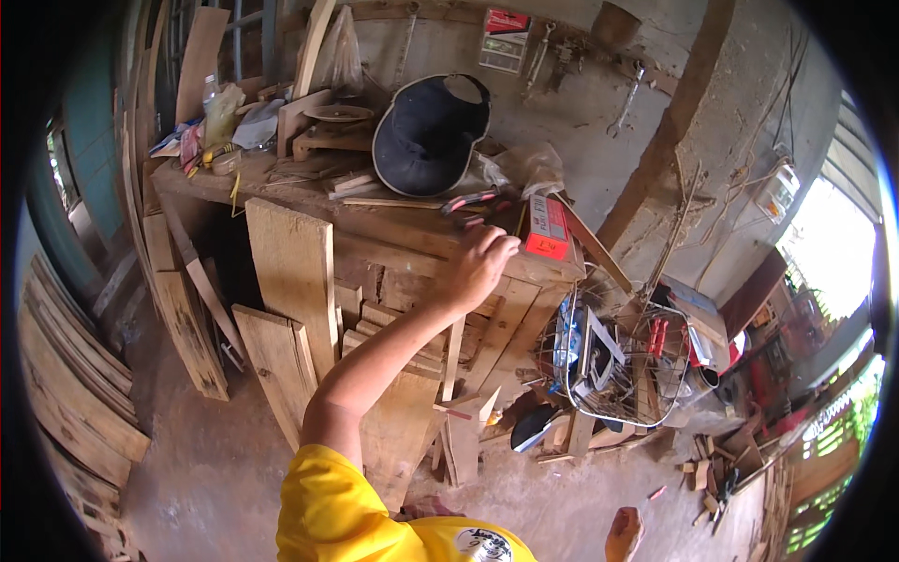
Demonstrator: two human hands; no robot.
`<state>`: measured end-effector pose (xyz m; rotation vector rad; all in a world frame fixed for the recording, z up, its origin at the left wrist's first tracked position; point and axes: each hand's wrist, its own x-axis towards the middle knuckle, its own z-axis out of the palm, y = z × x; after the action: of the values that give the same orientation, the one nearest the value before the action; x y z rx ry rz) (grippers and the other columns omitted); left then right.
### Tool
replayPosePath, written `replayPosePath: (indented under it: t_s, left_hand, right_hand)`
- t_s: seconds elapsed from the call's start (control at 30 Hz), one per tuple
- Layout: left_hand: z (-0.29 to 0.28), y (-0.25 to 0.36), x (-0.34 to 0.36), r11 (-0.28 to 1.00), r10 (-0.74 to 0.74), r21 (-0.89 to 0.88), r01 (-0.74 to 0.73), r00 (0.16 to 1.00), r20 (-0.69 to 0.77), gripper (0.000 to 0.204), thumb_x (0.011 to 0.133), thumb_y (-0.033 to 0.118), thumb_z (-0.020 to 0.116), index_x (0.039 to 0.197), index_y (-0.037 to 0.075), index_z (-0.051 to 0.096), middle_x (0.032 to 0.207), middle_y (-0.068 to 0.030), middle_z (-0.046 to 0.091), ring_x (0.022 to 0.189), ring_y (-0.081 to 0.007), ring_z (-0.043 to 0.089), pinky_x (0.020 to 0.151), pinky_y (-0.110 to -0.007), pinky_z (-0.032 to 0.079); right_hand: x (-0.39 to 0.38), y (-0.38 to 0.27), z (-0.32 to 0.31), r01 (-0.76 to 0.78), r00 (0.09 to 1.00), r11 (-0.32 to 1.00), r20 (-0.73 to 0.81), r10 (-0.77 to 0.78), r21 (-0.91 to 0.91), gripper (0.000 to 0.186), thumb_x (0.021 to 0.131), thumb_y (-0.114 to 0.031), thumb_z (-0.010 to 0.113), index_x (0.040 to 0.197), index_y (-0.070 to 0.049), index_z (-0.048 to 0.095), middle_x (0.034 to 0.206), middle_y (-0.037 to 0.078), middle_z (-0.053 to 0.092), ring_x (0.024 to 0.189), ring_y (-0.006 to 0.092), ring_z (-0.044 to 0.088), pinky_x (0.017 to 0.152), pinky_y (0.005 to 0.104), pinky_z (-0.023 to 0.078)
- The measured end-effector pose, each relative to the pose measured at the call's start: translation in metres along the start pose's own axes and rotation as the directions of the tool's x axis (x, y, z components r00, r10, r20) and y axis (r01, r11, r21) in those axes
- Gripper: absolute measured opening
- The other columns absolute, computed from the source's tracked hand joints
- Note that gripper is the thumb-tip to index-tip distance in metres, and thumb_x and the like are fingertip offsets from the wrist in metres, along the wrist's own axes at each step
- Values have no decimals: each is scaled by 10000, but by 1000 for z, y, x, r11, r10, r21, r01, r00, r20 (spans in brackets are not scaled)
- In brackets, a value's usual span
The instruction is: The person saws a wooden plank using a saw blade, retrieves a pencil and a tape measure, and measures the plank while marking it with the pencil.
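My left hand [482,265] reaches over the front edge of the wooden workbench [393,228], beside a red and white box [545,228]. Its fingers are curled together, and whatever they may hold is hidden. Just beyond the fingertips lies a tool with red and black handles [470,200], perhaps pliers; I cannot tell if the hand touches it. A dark cap [426,131] rests further back on the bench. Low in the picture, my right hand [625,536] hangs above the floor with its fingers curled in, and its contents do not show.
Boards [292,281] lean against the bench front. To the right, a wire basket [613,365] holds assorted tools. Wood scraps [702,473] lie on the floor at right; stacked planks [75,375] stand at left. Wrenches [626,101] hang on the wall.
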<state>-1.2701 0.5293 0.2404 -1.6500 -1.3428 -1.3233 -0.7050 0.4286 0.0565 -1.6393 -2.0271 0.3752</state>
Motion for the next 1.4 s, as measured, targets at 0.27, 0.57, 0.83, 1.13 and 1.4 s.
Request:
replayPosePath:
  t_s: [0.27,0.57,0.83,1.13,1.4]
  left_hand:
    - [-21,14,-19,992,-115,-67,105,977,-180,142,854,-1,662,993,26,653,928,-100,639,845,-264,636,711,-354,519]
    - [-3,11,-9,983,-127,109,145,979,-157,165,847,24,658,1010,45,649,966,-77,594,885,-258,606,737,-370,514]
    - [8,19,-1,981,-182,-84,175,981,-72,341,909,92,635,1237,36,561,1141,-151,525,1004,-312,586,840,-406,494]
    - [14,12,1,998,-56,41,56,998,-17,267,866,178,706,1063,15,627,1114,-132,555,1029,-326,531,856,-414,473]
    - [19,10,5,994,-100,-45,99,995,-18,172,847,104,716,987,13,675,1050,-106,585,929,-288,573,788,-376,481]
  right_hand:
    - [-11,-47,-26,-85,993,991,75,93,-101,199,961,-147,510,1089,-48,625,962,210,675,883,370,643,775,426,512]
    - [11,-68,-10,116,993,993,-20,-116,29,28,857,-14,596,873,-35,606,718,149,591,615,300,579,538,385,435]
    - [-2,-74,-15,109,994,994,-9,-108,28,28,845,-18,608,871,-28,605,718,147,589,618,305,577,558,382,436]
    - [-23,-54,-11,26,1000,998,-19,-25,50,33,840,-19,602,872,-21,605,758,165,608,683,362,597,608,423,459]
    - [-44,-58,-16,-81,997,996,17,80,44,51,827,-21,593,874,-34,609,776,168,617,709,376,603,626,436,469]
